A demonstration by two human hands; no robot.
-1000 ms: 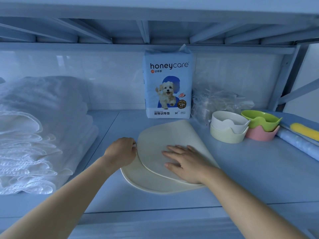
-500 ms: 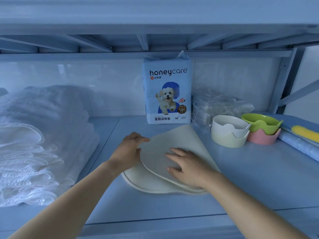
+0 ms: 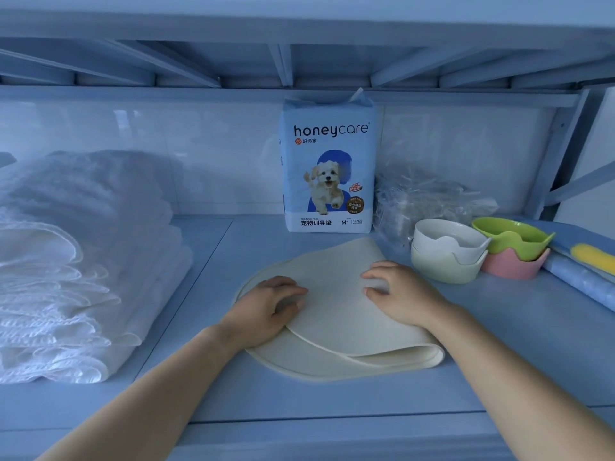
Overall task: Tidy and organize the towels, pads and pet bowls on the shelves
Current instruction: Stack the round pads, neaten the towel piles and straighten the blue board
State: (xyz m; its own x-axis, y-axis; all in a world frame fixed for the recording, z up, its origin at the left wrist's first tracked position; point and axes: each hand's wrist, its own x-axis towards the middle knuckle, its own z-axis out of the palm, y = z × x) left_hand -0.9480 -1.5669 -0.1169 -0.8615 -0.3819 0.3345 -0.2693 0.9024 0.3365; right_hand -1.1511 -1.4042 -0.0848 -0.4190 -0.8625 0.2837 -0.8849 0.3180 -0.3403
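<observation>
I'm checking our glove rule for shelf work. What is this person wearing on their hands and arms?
Nothing that shows. The left hand and right hand are gloveless, with no ring, watch or bracelet visible. Both forearms are bare to the frame's edge; no sleeve shows.

1. Folded mat point(image 3: 336, 294): plain cream, no pattern.
2. Stack of towels point(image 3: 83, 277): white.
3. Pack of training pads point(image 3: 327, 168): pale blue and white, with dark "honeycare" lettering and a cream puppy on a deep blue patch.
4. Pet bowls: white bowl point(image 3: 446, 241), pale cream bowl point(image 3: 442, 269), lime green bowl point(image 3: 509, 237), pink bowl point(image 3: 512, 266).
5. Shelf point(image 3: 332, 397): light blue.
6. Roll point(image 3: 579, 281): pale blue, faintly mottled.
7. Bag point(image 3: 422, 197): clear.
</observation>
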